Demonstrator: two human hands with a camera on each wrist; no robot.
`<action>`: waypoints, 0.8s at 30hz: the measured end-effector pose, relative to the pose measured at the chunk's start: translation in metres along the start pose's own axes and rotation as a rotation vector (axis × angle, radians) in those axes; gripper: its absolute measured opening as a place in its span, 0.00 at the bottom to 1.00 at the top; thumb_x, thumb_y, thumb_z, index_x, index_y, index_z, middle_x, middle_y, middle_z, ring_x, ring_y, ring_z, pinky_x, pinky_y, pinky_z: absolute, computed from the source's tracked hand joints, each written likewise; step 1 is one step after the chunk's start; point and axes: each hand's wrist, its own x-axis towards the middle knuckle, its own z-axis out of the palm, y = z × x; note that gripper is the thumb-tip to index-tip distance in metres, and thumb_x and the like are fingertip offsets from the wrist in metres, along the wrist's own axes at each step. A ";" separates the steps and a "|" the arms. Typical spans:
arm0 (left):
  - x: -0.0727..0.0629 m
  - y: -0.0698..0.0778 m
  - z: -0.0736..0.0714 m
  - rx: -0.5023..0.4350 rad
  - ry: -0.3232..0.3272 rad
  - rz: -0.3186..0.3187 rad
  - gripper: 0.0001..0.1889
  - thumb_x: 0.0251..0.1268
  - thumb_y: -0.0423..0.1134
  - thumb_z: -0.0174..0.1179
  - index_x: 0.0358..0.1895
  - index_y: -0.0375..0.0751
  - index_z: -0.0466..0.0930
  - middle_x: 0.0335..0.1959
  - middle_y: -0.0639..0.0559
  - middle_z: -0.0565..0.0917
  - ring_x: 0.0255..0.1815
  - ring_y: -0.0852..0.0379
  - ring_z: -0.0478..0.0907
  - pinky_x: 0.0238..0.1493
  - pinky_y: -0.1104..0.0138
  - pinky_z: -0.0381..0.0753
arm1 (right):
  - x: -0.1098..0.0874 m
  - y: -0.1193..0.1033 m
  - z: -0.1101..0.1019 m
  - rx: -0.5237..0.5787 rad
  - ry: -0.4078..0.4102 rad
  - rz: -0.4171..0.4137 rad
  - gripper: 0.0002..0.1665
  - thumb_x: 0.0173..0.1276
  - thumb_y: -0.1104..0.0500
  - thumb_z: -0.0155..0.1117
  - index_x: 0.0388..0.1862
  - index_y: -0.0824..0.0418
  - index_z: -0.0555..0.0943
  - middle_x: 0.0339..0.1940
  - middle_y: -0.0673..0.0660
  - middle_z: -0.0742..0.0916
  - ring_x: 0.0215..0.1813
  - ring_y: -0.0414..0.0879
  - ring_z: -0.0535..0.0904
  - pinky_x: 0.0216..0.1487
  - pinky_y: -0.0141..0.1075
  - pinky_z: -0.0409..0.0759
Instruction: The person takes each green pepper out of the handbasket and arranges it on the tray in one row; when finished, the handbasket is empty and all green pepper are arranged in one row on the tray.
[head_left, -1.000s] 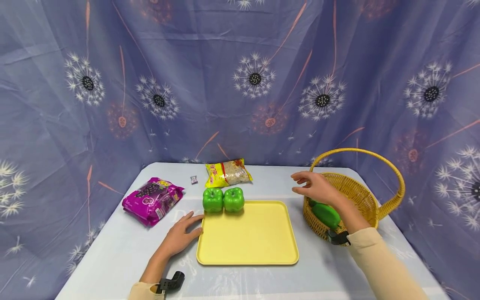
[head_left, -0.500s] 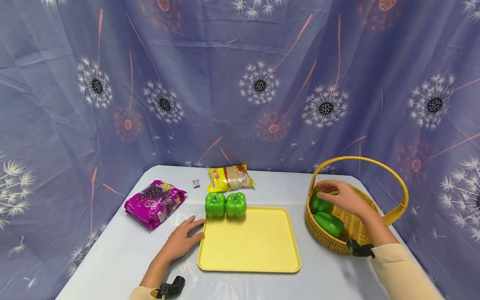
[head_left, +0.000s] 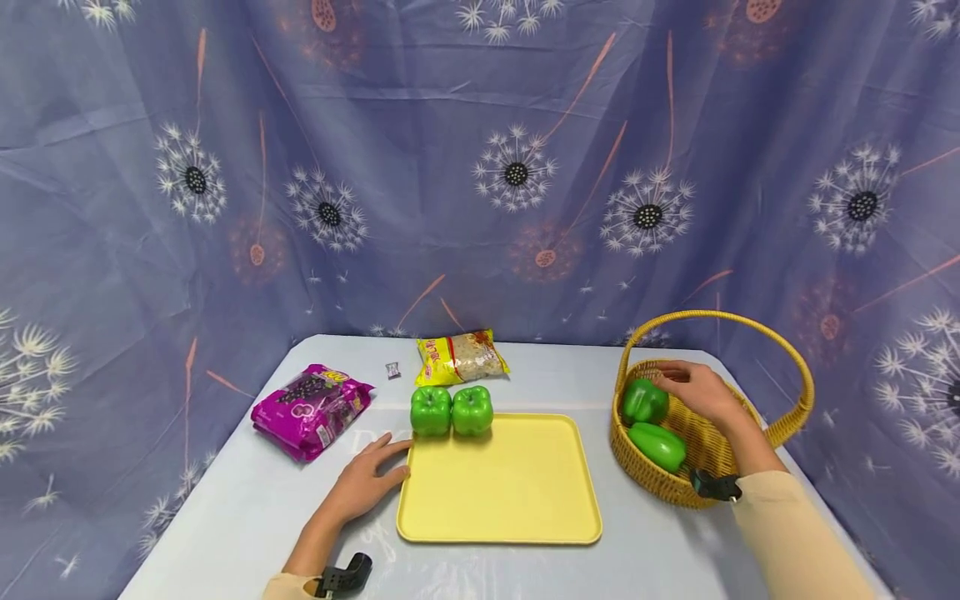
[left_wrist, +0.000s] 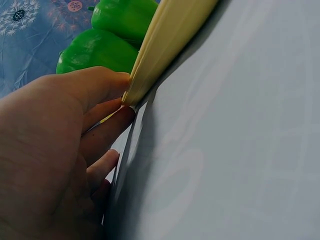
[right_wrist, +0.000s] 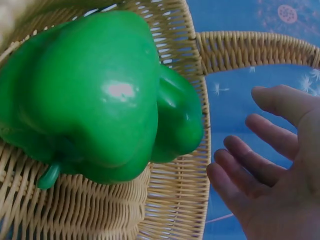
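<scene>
My left hand (head_left: 363,483) rests at the left edge of the yellow tray (head_left: 502,492); in the left wrist view its thumb and fingers touch the tray's rim (left_wrist: 150,55). Over the wicker basket (head_left: 637,471) at the right is my right hand (head_left: 697,392), holding nothing, its fingers loosely extended. Two green bell peppers lie in that basket: a rear pepper (head_left: 645,402) just left of the right fingers and a front pepper (head_left: 657,447). In the right wrist view the nearer pepper (right_wrist: 95,95) partly hides the other pepper (right_wrist: 177,115).
Side by side at the tray's back left corner sit two more green peppers, a left one (head_left: 431,412) and a right one (head_left: 472,411). Behind them lies a yellow snack bag (head_left: 462,357). A purple bag (head_left: 311,411) and a tiny packet (head_left: 393,369) are farther left. The basket handle (head_left: 795,358) arches high.
My right hand has moved rightward from the basket's left rim to over its inside, uncovering the rear pepper. The left hand stays at the tray. The head view has shifted slightly.
</scene>
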 end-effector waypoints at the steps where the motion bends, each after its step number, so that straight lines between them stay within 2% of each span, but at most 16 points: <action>1: -0.001 -0.001 0.000 0.003 0.000 -0.004 0.24 0.65 0.53 0.60 0.65 0.58 0.75 0.72 0.42 0.61 0.71 0.36 0.56 0.65 0.37 0.54 | 0.003 0.001 0.001 -0.002 0.001 0.006 0.42 0.71 0.39 0.54 0.68 0.71 0.66 0.63 0.74 0.73 0.61 0.69 0.68 0.54 0.60 0.72; 8: -0.006 -0.003 -0.006 0.022 0.008 -0.014 0.24 0.65 0.53 0.60 0.64 0.58 0.75 0.72 0.41 0.62 0.71 0.35 0.56 0.64 0.36 0.54 | 0.015 0.012 0.012 -0.019 -0.010 0.038 0.38 0.73 0.43 0.55 0.70 0.69 0.65 0.64 0.75 0.71 0.61 0.70 0.68 0.52 0.59 0.74; 18: -0.008 -0.002 0.000 0.008 0.006 -0.025 0.24 0.65 0.54 0.60 0.64 0.59 0.75 0.72 0.42 0.62 0.71 0.35 0.55 0.65 0.36 0.54 | 0.022 0.011 0.011 0.008 -0.094 0.072 0.35 0.75 0.48 0.52 0.72 0.67 0.62 0.64 0.79 0.68 0.62 0.74 0.65 0.53 0.62 0.71; 21: -0.006 -0.002 0.003 0.006 0.018 -0.023 0.24 0.65 0.54 0.60 0.64 0.59 0.75 0.72 0.42 0.62 0.71 0.36 0.55 0.65 0.37 0.54 | 0.024 0.014 0.014 0.035 -0.109 0.056 0.33 0.76 0.50 0.52 0.72 0.68 0.62 0.63 0.79 0.69 0.60 0.73 0.68 0.51 0.60 0.74; 24: -0.004 -0.002 0.007 0.003 0.024 -0.017 0.23 0.65 0.54 0.60 0.64 0.60 0.75 0.72 0.42 0.62 0.71 0.37 0.56 0.65 0.37 0.54 | 0.026 0.020 0.017 0.049 -0.126 0.043 0.31 0.77 0.53 0.51 0.71 0.70 0.63 0.64 0.79 0.67 0.56 0.70 0.72 0.44 0.55 0.78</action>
